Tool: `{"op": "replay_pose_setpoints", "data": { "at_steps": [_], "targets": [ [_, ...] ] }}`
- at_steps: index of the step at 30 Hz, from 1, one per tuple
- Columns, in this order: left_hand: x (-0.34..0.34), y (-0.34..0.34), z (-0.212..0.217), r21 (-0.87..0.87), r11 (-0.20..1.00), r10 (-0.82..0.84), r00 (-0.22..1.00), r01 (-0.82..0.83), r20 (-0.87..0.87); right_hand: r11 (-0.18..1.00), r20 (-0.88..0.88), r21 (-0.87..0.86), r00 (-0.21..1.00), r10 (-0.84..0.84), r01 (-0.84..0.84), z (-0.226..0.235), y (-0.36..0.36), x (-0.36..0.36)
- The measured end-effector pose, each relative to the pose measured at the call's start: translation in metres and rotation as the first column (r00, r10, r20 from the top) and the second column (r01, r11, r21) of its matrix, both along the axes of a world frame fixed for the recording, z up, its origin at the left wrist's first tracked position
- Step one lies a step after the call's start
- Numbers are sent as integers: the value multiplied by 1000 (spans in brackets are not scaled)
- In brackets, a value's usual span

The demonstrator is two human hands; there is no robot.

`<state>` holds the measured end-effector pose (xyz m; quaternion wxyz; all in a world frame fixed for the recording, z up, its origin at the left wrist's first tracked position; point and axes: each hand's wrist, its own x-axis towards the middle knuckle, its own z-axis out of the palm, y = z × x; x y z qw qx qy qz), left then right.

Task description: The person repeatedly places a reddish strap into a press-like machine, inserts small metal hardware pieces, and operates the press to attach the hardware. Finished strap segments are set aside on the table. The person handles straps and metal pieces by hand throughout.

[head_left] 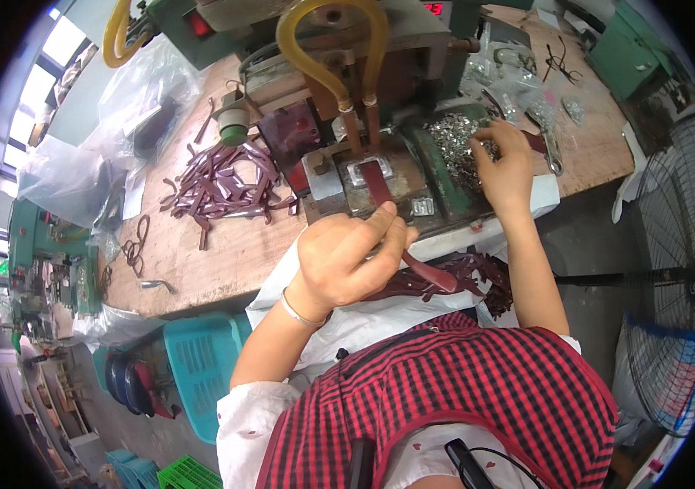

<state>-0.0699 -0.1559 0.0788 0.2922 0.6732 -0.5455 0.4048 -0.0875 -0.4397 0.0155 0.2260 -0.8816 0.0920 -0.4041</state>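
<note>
Head view: the left hand [355,259] is in the middle, and its thumb and fingers are closed on a strip [377,184]. This strip is dark red, narrow and flat, with a smooth, slightly shiny face. Its upper end lies on the metal block [403,184] of the press [315,45], inside a small pale frame [354,173]. The hand covers its middle; below the fingers comes out what looks like the same strip, bending to the right and ending in a wider, rounded tip, above a bunch of similar strips [490,287] at the person's lap.

The right hand [504,167] is at the tray [435,167] of small, shiny metal pieces [455,140]. Its fingers are bent, with the thumb near the forefinger; I cannot tell if a piece is between them.

On the wooden table [192,269], left of the press, lies a loose pile [225,186] of purplish-red strips, some with bright reflections. A yellow tube [289,41] bends down in front of the press.
</note>
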Motion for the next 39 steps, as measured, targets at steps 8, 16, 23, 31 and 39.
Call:
{"op": "replay_pose_setpoints", "data": {
  "at_steps": [8,16,23,31,39],
  "targets": [
    [-1,0,-11,-60,998,29,999,-31,-27,992,-34,127,999,15,-10,-17,-3,8],
    [-29,22,-12,-92,994,29,952,-59,-306,785,144,604,988,57,-134,-26,-1,-2],
    [60,157,-48,382,617,762,644,-688,-69,346,393,862,920,5,-370,-32,2,-10],
    [107,200,-73,268,710,678,735,-651,-14,431,288,837,942,173,-335,-7,41,9],
    [155,324,-100,363,306,886,125,-880,-446,677,137,719,987,83,-157,-12,30,-2]
  ]
}}
